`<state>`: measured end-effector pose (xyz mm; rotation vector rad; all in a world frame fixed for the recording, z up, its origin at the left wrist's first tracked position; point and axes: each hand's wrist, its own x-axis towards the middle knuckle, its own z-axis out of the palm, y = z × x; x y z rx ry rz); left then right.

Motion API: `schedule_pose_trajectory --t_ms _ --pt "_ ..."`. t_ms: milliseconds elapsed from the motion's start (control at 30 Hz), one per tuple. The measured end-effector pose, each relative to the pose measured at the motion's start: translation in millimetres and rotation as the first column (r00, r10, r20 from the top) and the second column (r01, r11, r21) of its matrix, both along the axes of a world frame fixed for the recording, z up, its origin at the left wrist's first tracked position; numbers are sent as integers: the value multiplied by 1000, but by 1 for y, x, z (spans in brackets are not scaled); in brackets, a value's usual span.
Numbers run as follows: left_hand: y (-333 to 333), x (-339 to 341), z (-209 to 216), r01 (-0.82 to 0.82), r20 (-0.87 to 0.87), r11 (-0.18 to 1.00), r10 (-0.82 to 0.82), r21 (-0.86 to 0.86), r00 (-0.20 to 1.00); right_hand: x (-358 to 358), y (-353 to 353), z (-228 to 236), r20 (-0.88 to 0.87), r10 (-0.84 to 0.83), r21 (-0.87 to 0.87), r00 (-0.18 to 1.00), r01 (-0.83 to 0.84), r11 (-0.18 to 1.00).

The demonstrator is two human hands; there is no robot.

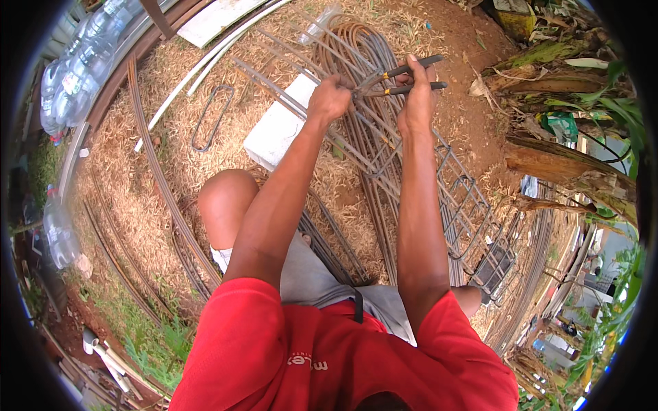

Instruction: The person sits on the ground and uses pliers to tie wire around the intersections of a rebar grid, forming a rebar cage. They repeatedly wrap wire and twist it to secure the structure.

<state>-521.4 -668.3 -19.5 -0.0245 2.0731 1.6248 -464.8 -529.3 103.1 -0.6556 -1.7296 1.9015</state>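
Observation:
A pair of pincers (379,83) with black and orange handles is in my right hand (417,103), the handles spread apart. Its jaws point left, to a steel bar beside my left hand. My left hand (330,99) is closed at the bars, right by the pincers' jaws; whatever its fingers pinch is hidden. Beneath both hands runs a rebar cage (375,170), its long bars slanting from upper left to lower right, with bent stirrups (466,185) around them toward the right. The cage's left part passes over a white block (277,130).
A bundle of bent rebar (343,34) lies under the cage. One loose stirrup (212,118) rests on the straw-covered ground at left, near white pipes (199,77) and long rods (154,161). Clear plastic bottles (81,65) are at far left; plant trunks (555,157) border the right.

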Motion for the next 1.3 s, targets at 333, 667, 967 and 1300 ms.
schedule_pose_trajectory --t_ms 333,667,967,1300 --pt "1 2 1 37 -90 998 -42 -50 995 -45 -3 -25 -245 -360 -277 900 291 916" --pt "-5 0 1 66 -86 998 -63 25 994 -98 43 -41 193 -481 -139 855 509 850" --pt "-9 22 59 -52 -452 901 -166 -431 876 -78 48 -62 279 -693 44 665 712 701" --pt "67 47 34 137 -812 986 -153 -91 564 -47 36 -58 163 -699 318 697 633 706"
